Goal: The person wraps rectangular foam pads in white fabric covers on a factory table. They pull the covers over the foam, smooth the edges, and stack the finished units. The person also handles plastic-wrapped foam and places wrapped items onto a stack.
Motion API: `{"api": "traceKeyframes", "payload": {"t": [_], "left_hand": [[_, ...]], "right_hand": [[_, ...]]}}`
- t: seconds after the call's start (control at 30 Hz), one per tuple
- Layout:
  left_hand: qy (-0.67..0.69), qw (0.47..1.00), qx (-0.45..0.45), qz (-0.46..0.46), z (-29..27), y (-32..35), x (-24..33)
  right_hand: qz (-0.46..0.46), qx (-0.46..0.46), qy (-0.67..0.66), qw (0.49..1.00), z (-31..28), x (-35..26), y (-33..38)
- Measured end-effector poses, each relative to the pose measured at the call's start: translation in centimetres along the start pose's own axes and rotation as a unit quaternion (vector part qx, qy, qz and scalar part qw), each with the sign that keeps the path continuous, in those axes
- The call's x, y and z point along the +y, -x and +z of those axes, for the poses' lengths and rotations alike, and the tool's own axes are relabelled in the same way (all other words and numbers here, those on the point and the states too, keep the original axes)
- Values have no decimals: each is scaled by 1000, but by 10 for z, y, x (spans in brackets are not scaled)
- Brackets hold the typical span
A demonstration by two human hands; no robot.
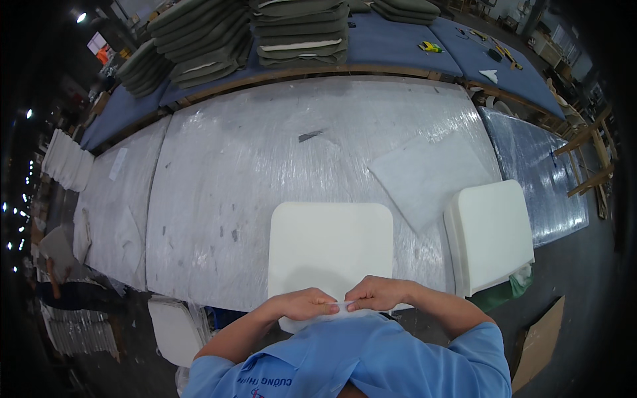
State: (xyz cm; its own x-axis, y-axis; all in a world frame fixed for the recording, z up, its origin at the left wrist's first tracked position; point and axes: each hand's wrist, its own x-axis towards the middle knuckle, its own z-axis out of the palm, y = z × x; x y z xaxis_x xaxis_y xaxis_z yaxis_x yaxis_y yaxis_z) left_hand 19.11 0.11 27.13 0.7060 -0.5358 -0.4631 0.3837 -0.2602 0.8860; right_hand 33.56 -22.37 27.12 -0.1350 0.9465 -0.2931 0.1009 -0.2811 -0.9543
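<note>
A cream foam seat pad with rounded corners lies flat at the table's near edge, right in front of me. Over its near end, close to my shirt, my left hand and my right hand come together. Both are closed, thumbs and fingers pinching the edge of a thin white sheet. Most of that sheet is hidden below the hands and against my blue shirt. On the right a stack of similar foam pads rests at the table's edge.
Plastic film covers the work table. A loose white sheet lies on its right half. Behind stands a blue-topped table bearing stacks of dark green cushions. More pads sit low at left; a wooden frame stands far right.
</note>
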Motion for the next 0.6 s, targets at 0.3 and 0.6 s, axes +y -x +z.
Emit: {"api": "traceKeyframes", "payload": {"t": [0.3,0.6], "left_hand": [[-67,959,267,-74,-77,108,-40],[133,940,313,-34,-1,-62,-16]], "right_hand": [[128,368,-322,863,-104,72,70],[32,256,-371,892,-35,65,-28]]}}
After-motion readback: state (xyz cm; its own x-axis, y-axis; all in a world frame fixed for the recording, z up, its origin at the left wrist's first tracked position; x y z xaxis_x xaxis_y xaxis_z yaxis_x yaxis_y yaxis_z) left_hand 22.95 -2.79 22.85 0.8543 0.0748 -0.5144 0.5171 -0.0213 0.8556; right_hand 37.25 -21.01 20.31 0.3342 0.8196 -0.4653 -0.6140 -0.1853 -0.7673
